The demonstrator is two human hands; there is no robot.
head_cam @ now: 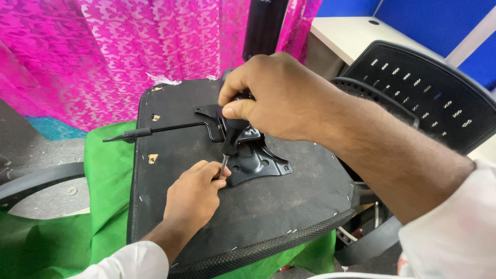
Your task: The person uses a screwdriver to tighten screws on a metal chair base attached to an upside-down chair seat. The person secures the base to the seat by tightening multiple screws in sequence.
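An upturned black chair seat [268, 206] lies before me, its underside facing up. A black metal tilt mechanism plate [256, 161] sits on its middle, with a thin lever [150, 130] sticking out to the left. My right hand [268, 95] is shut around the black handle of a screwdriver [231, 137] held upright over the plate. My left hand [199, 191] pinches the screwdriver's metal shaft near its tip at the plate's left edge. The tip itself is hidden by my fingers.
A green cloth [106, 206] lies under the seat. Pink patterned fabric [103, 51] hangs behind. A black perforated chair back [423, 98] stands at the right, a chair armrest [36, 181] at the left, a white desk [351, 33] beyond.
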